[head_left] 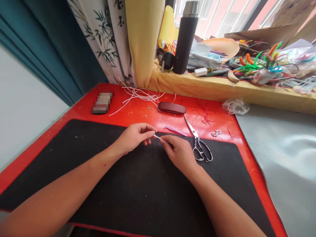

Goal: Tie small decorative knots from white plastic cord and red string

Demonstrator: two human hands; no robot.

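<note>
Between my two hands a short length of thin white cord (158,137) shows, held above the far part of the black mat (138,187). My left hand (137,135) pinches one end between thumb and fingers. The other end disappears into the closed fingers of my right hand (179,149), so its full length is hidden. Purple tweezers (175,131) lie just beyond my hands at the mat's edge. Scissors (198,141) with silver handles rest to the right of my right hand. Loose white cords (140,95) are tangled at the back of the red table (118,115).
A dark red case (172,108), red thread scraps (204,115) and small beads (216,133) lie behind the mat. A blurred-out object (102,102) sits at the back left. On the sill stand a black thermos (187,39) and craft clutter. Clear sheeting (283,148) covers the right side.
</note>
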